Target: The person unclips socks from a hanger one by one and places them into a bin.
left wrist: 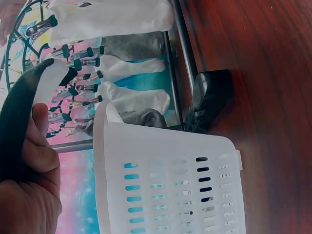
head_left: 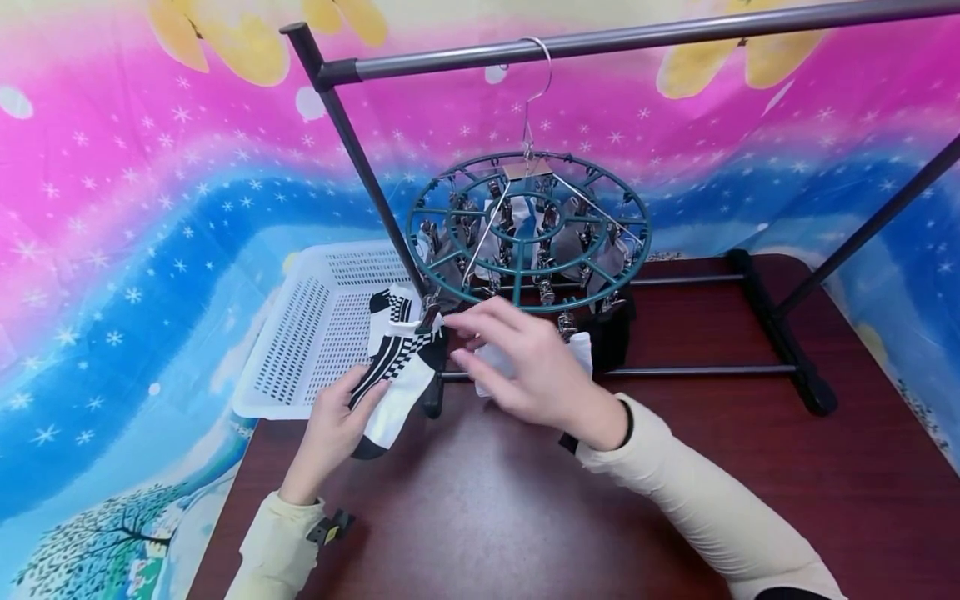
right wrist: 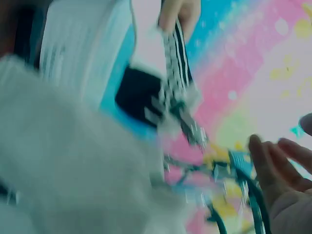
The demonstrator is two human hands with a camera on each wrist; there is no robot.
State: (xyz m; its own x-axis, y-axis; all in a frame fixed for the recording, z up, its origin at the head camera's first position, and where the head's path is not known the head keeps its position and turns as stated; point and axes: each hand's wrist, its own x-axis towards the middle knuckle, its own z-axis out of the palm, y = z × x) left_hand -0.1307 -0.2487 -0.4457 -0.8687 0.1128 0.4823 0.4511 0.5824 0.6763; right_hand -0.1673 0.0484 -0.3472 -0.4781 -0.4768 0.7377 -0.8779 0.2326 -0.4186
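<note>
Grasping a checkered sock (head_left: pixel 402 390) below a green hanger (head_left: pixel 517 286) with the left hand (head_left: pixel 339 422), holding the right hand (head_left: pixel 528 371) released.
Bearing an unreadable tan tag (head_left: pixel 527 170) mid-hanger; showing a metal clip (right wrist: pixel 189 126) on the sock from the right wrist, a white basket's (left wrist: pixel 170 151) outer wall from the left; backed by a snowflake-printed backdrop (head_left: pixel 97 192), above a wood-grain surface (head_left: pixel 480 525).

A dark red table (head_left: pixel 480 517) bears a grey metal rack (head_left: pixel 675 35). Beyond, a pink and blue backdrop (head_left: pixel 97 221) shows white snowflakes (head_left: pixel 133 295), yellow shapes (head_left: pixel 243 42) far up and a tree (head_left: pixel 105 527) near left.
</note>
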